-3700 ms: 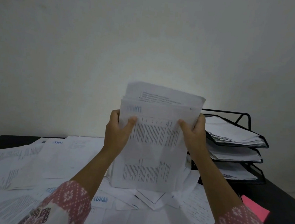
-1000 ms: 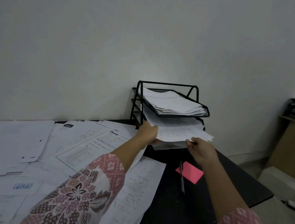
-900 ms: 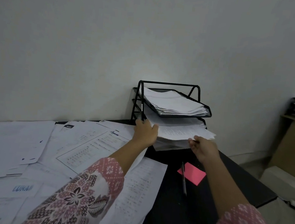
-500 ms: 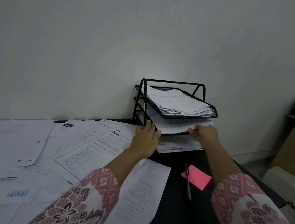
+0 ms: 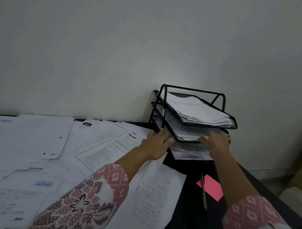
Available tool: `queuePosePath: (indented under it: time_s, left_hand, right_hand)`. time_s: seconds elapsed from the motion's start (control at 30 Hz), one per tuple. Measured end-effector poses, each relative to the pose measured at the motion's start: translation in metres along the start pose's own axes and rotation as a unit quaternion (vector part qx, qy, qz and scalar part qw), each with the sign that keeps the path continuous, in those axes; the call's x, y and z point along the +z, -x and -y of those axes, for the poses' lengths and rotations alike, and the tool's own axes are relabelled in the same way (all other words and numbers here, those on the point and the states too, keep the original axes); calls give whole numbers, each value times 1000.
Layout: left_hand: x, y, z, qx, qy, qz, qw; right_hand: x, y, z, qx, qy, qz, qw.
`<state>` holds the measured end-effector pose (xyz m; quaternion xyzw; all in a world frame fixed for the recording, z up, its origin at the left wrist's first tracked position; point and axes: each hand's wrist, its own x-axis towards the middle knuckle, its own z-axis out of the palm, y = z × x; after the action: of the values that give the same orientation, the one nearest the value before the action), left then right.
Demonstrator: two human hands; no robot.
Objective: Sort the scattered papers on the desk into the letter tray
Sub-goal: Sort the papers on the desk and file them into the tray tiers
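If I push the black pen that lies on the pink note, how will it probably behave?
The pen looks thin and round, so it would probably roll sideways if pushed across its length. It seems light, so a small touch may move it. It lies partly on the pink note, which may slide along on the dark desk.
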<state>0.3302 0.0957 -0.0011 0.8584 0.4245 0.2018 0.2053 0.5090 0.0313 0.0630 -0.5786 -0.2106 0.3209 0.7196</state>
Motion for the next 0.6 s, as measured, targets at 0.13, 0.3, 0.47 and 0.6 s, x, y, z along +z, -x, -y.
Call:
queuePosePath:
  time_s: [0.13, 0.3, 0.47, 0.6]
  left_hand:
    - [-20, 37, 22, -31, -7, -3, 999]
    - [-44, 84, 75, -96, -33, -40, 994]
    - [-69, 136, 125, -154, -35, -79, 984]
    - [-88, 178, 165, -196, -57, -110, 973]
  right_hand:
    - [25, 21, -20, -14, 49, 87, 995]
    - [72, 71, -47, -13, 134, 196, 971]
    - [123, 110, -85, -4, 218, 275, 936]
    - [159, 135, -129, -59, 336, 309, 888]
